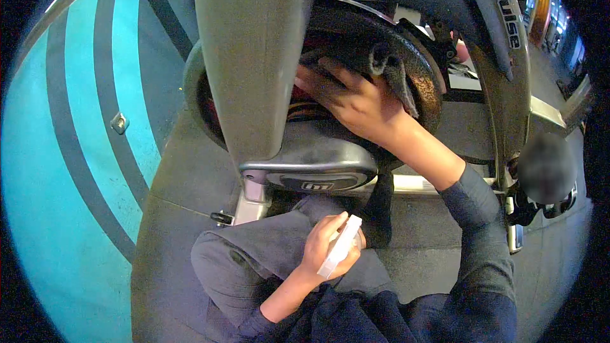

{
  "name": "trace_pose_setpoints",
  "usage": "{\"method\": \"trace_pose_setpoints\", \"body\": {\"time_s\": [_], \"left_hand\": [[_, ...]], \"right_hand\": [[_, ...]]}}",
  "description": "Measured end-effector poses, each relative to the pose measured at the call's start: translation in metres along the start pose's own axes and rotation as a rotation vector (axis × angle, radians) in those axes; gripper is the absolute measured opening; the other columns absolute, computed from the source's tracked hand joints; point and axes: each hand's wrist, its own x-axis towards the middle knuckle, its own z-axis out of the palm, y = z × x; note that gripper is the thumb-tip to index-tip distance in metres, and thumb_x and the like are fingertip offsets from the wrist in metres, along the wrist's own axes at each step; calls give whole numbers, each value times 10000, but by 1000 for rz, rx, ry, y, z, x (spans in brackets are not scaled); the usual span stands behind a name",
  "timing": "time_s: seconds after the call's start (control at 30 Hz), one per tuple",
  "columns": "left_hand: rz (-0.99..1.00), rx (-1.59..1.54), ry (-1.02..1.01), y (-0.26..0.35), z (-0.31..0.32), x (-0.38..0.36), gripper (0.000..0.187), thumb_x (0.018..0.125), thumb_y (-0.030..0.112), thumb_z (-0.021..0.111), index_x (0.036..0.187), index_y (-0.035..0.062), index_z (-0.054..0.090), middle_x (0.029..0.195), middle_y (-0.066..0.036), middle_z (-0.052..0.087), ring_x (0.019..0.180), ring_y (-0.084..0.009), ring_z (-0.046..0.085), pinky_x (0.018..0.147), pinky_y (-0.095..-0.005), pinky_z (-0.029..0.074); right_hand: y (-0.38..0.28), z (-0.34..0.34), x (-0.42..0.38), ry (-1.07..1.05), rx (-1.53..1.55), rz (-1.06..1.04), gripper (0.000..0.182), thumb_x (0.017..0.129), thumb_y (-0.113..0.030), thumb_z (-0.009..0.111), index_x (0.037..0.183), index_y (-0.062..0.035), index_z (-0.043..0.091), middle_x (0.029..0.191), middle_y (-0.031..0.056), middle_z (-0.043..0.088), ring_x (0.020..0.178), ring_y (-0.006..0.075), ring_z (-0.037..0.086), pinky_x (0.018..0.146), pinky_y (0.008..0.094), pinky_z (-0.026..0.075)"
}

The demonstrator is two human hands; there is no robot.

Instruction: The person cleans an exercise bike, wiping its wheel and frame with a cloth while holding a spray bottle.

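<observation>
My left hand (pixel 327 251), above my lap, is closed around a slim white rectangular object (pixel 340 248) seen nearly edge-on; its kind does not show. My right hand (pixel 359 103) reaches into the round wheel housing (pixel 422 57) of an exercise machine, behind its thick grey upright (pixel 251 57). A dark grey cloth (pixel 395 79) sticks out at the far side of that hand, bunched against the fingers and hanging toward the wrist. The fingertips are in shadow, partly hidden inside the housing.
A rounded cover with a logo (pixel 316 185) sits below the housing. The machine's frame, marked "impulse" (pixel 505 6), rises at the right, near a dark round part (pixel 546 168). Turquoise flooring with dark stripes (pixel 76 121) lies at the left. My bent leg (pixel 235 254) is close to the machine.
</observation>
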Motion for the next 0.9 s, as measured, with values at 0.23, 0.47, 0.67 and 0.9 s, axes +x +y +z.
{"method": "trace_pose_setpoints", "body": {"time_s": [0.23,0.47,0.67,0.9], "left_hand": [[-34,14,-34,-3,-8,-7,618,766,60,643,1281,-38,316,997,-188,633,853,-255,625,784,-355,495],[-97,-66,-45,-3,-9,-8,671,760,73,656,1314,-18,287,1014,-192,630,918,-266,630,838,-370,493],[-157,-19,-76,-1,-3,-3,670,754,65,643,1321,-7,294,1043,-182,633,948,-253,629,830,-351,498],[-257,1,12,12,0,28,689,707,-29,561,1345,2,303,1028,-149,611,944,-217,613,815,-315,497]], "right_hand": [[0,-18,-20,-98,-182,37,490,754,-238,511,1236,-253,595,1379,-120,459,1083,145,468,938,304,376],[-18,-65,-57,-279,43,413,434,728,-121,540,1143,-191,643,1209,-62,577,1065,208,492,789,352,457],[-65,-109,-137,8,681,1206,433,839,46,462,1252,-43,558,1292,89,549,1129,252,521,1012,336,346],[-61,-115,-194,532,1620,1892,437,907,-108,505,1327,-11,434,1154,114,593,926,194,628,773,305,528]]}}
